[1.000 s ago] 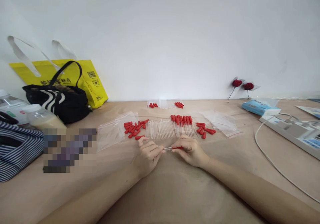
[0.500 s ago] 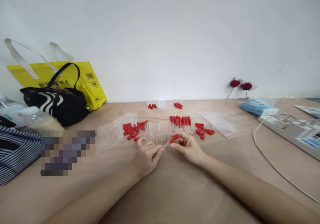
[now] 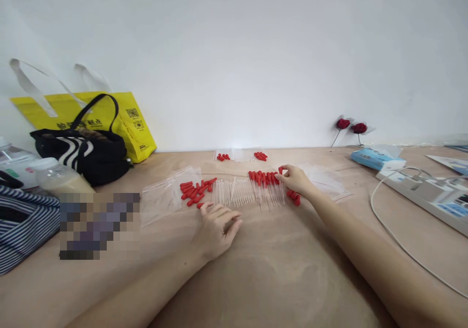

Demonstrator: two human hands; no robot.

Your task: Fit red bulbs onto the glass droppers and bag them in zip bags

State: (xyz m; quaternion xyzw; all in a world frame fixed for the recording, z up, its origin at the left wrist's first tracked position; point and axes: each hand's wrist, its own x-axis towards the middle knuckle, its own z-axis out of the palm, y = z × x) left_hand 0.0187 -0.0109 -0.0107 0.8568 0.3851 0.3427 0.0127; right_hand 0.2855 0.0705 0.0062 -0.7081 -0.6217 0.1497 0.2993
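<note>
My right hand (image 3: 297,179) pinches the red bulb of a dropper (image 3: 281,170) at the right end of a row of droppers. Those assembled droppers (image 3: 263,178) lie side by side, red bulbs toward the wall and clear tubes toward me. On the table rests my left hand (image 3: 219,228), holding nothing, its thumb and fingers apart. Bare clear tubes (image 3: 234,192) lie just beyond it. One loose red bulb (image 3: 200,205) is by its fingertips, with a pile of red bulbs (image 3: 197,189) behind. More red bulbs (image 3: 293,196) are partly hidden under my right wrist.
Clear zip bags (image 3: 166,194) lie at the left, and others (image 3: 327,184) at the right. By the wall is a further bag with red bulbs (image 3: 260,156). A black bag (image 3: 82,147) and yellow bag (image 3: 142,123) stand left; a power strip (image 3: 420,191) and cable lie right.
My right hand has carried the dropper away from my left hand, forward and right to the row's end. The left hand has let go of the tube, and its fingers have parted.
</note>
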